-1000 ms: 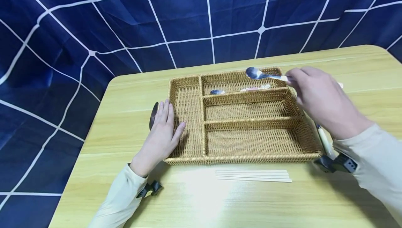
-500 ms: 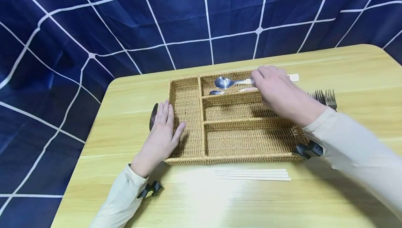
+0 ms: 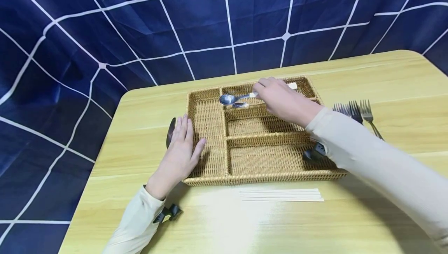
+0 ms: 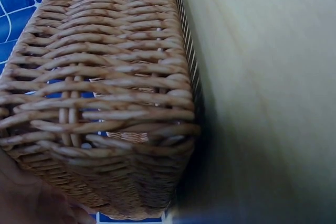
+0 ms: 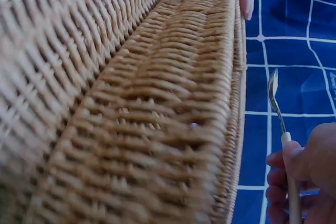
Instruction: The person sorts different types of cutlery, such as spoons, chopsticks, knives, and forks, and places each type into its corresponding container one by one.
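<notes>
Right hand (image 3: pixel 282 100) grips a spoon (image 3: pixel 229 99) by its pale handle, the fingers curled round it; the handle's end sticks out past the hand. One second ago that hand was off at the tray's (image 3: pixel 273 177) right end; since then it has swept left, and the spoon is now over the far compartment (image 3: pixel 302 83), its bowl pointing left at the crosswise divider. Whether bowl and divider touch, I cannot tell.

As I judge it, the carrying across is largely done, but the spoon is not yet released: the right wrist view shows it tilted up in the grip, the blue cloth (image 5: pixel 289 30) behind it. Below it, in the same compartment, lies a second spoon (image 3: pixel 240 105), only its bowl plain to see, the rest behind the hand.

Left hand (image 3: pixel 177 151) has not shifted; it rests at the tray's left rim with fingers straight and thumb spread inward, which likely steadies the wicker.

With the right hand gone from there, the forks (image 3: pixel 366 109) on the bench (image 3: pixel 129 160) beyond the tray's right end have come into view, partly behind the sleeve (image 3: pixel 378 156). White sticks (image 3: pixel 281 195) in front of the tray are unmoved, as is a dark thing (image 3: pixel 170 131) half hidden by the left hand.
</notes>
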Motion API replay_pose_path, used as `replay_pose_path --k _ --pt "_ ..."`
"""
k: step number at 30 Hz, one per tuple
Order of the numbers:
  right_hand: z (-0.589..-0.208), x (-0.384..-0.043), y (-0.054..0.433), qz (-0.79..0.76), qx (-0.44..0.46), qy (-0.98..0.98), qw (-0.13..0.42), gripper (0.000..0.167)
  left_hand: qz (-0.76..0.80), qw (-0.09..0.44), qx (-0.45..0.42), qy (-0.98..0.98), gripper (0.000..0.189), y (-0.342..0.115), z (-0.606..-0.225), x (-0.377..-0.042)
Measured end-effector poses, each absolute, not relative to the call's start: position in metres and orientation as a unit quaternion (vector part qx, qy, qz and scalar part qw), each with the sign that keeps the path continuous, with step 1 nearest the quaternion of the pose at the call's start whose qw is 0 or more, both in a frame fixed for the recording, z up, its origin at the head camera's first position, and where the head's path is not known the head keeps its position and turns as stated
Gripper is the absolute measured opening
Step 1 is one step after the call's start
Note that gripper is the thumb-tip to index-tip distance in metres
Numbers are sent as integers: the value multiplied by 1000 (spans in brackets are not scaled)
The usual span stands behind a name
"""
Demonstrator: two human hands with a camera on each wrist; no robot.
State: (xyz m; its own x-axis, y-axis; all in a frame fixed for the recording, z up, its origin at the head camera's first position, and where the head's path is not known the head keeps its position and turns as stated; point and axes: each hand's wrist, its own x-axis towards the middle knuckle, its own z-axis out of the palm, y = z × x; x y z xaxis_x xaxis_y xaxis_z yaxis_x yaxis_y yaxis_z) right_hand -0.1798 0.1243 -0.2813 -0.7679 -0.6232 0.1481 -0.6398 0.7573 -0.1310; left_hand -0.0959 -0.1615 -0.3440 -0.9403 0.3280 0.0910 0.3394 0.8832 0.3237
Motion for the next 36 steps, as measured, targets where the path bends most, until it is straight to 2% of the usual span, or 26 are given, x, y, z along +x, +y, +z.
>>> replay_pose_path --k 4,13,16,24,27,30,36 --pt "-291 -189 117 110 337 -935 26 28 -174 18 -168 -970 72 -162 -347 -94" --pt "-310 -207 133 126 301 -945 1 36 -177 20 -171 -969 72 -161 -348 -92" --pt "-312 -210 135 133 300 -945 -6 33 -177 25 -171 -969 72 -161 -348 -92" --pt "-311 -220 137 137 284 -949 -21 11 -176 25 -173 -969 71 -161 -347 -94" --pt "-309 -223 136 129 280 -951 -34 12 -177 25 -174 -968 71 -161 -347 -95" --pt "-308 -226 135 117 279 -953 -31 14 -176 24 -172 -969 71 -161 -346 -96" --pt "-310 -228 135 101 273 -956 11 11 -179 21 -170 -969 71 -162 -345 -97"
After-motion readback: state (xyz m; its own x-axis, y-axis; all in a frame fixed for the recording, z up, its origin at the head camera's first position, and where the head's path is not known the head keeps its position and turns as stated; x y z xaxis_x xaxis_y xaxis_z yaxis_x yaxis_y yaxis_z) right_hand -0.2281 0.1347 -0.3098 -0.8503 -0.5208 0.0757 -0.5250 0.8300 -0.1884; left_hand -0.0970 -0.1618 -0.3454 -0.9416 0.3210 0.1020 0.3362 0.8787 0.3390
